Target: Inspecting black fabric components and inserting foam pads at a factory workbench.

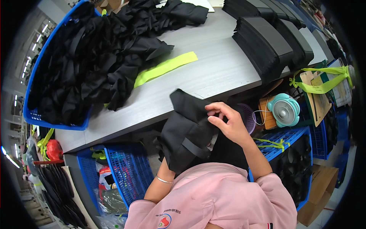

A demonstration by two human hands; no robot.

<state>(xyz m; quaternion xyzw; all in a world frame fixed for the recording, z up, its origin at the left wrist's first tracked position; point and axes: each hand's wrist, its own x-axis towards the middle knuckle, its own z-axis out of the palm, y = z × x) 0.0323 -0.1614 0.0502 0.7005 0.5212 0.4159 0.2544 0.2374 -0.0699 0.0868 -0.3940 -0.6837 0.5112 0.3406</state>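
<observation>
A sewn black fabric piece [183, 133] with a strap-like strip across it hangs upright in front of my chest, just off the table's near edge. My left hand [166, 170] comes up from below and holds it; the cloth hides the fingers, and only the wrist with a silver bangle shows. At the upper right edge of the cloth is my right hand [225, 119]. Its index fingertip is at the fabric's edge, the thumb stands apart from it, and the other fingers are curled. I see nothing held between them.
On the grey table [213, 53] lie a heap of black fabric [110, 57] spilling from a blue basket [28, 99], a yellow-green strip [166, 68] and stacked black pieces [263, 45]. Below stand blue crates [131, 171], a turquoise fan [284, 110] and a cardboard box [320, 194].
</observation>
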